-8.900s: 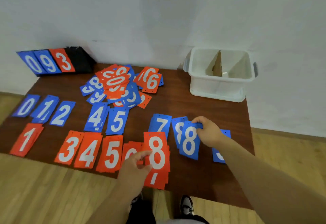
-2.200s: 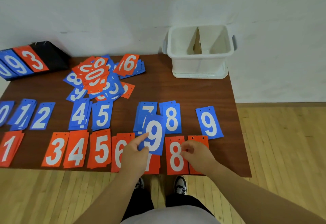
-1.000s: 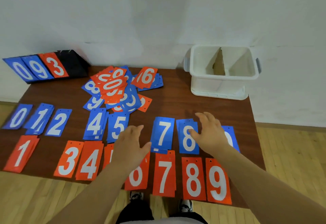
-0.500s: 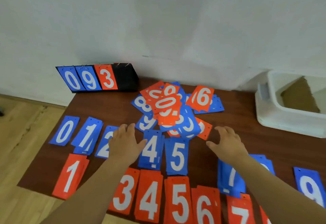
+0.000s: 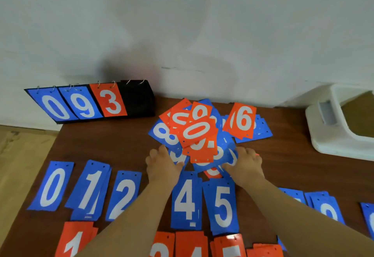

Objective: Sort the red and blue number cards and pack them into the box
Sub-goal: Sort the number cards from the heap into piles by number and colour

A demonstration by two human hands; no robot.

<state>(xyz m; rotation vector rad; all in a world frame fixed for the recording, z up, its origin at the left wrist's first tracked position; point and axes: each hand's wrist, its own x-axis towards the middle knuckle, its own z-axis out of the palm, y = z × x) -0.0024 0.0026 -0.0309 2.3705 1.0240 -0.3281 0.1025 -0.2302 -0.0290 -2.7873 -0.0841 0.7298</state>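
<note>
Both hands lie palm down at the near edge of the mixed card pile (image 5: 199, 135), mid-table. Left hand (image 5: 162, 167): fingers loosely spread, tips on blue cards at the pile's left. Right hand (image 5: 247, 166): fingers relaxed, tips on its right edge.

Forearms cross the sorted rows and partly cover them.
- Blue row: 0 (image 5: 52, 185), 1 (image 5: 91, 190), 2 (image 5: 124, 196), 4 (image 5: 187, 200), 5 (image 5: 221, 206).
- Red row (image 5: 78, 240) at the near table (image 5: 105, 145) edge, cut off.

Red 6 card (image 5: 241, 120) lies behind the pile. White box (image 5: 332, 137) far right. Flip scoreboard (image 5: 89, 102) at rear left.
</note>
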